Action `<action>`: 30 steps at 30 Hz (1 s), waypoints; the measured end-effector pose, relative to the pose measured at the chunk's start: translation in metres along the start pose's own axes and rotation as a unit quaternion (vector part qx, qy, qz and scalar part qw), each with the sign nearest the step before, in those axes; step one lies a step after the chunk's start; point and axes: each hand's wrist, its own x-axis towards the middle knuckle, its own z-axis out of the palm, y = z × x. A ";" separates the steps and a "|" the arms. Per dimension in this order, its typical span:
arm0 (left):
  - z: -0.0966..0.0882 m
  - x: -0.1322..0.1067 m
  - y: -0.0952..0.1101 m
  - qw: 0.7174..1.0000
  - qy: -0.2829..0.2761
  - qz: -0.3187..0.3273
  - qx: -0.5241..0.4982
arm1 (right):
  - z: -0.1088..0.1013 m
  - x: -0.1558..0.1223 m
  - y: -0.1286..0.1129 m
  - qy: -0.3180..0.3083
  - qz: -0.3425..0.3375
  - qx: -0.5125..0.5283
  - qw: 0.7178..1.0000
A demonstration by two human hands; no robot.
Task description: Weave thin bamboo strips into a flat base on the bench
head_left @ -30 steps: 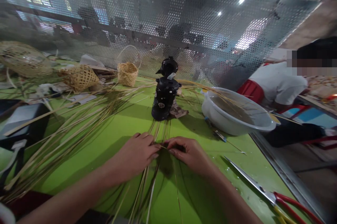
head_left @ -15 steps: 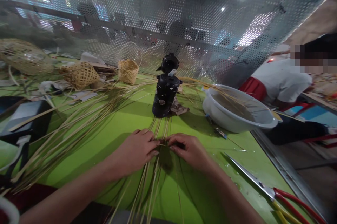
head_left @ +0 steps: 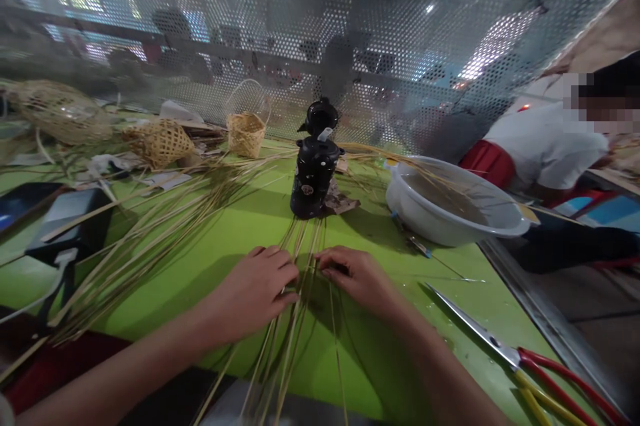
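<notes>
Long, thin bamboo strips (head_left: 285, 353) run from under a black bottle (head_left: 313, 179) toward me across the green table. My left hand (head_left: 260, 286) rests at the left edge of these strips, its fingers curled against them and the thumb a little lower. On the other side, my right hand (head_left: 355, 273) is closed, with thumb and forefinger pinched at the strips' right edge. A short crosswise strip shows faintly between the hands; its ends are hidden by the fingers. The bottle stands upright on the far strip ends, its lid flipped up.
At right are a white basin (head_left: 450, 213) with strips across it, a blue-ended cutter (head_left: 419, 247) and red-and-yellow-handled scissors (head_left: 500, 349). More loose strips (head_left: 165, 239), a black box (head_left: 73, 223) and woven baskets (head_left: 246, 135) lie left. A person in white sits far right.
My left thumb and fingers have shifted slightly off the crosswise strip. The right hand has risen a little, still pinched. The view has swung slightly left.
</notes>
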 end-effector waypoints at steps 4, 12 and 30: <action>0.004 -0.003 0.008 0.999 0.005 -0.040 0.000 | 0.001 0.000 0.001 0.004 -0.003 -0.003 1.000; 0.000 0.013 0.033 0.994 -0.016 -0.079 0.079 | 0.002 -0.001 0.002 0.006 -0.009 -0.008 1.000; -0.003 0.013 0.012 0.970 -0.027 -0.222 -0.092 | -0.001 -0.001 0.002 -0.016 -0.054 -0.012 0.998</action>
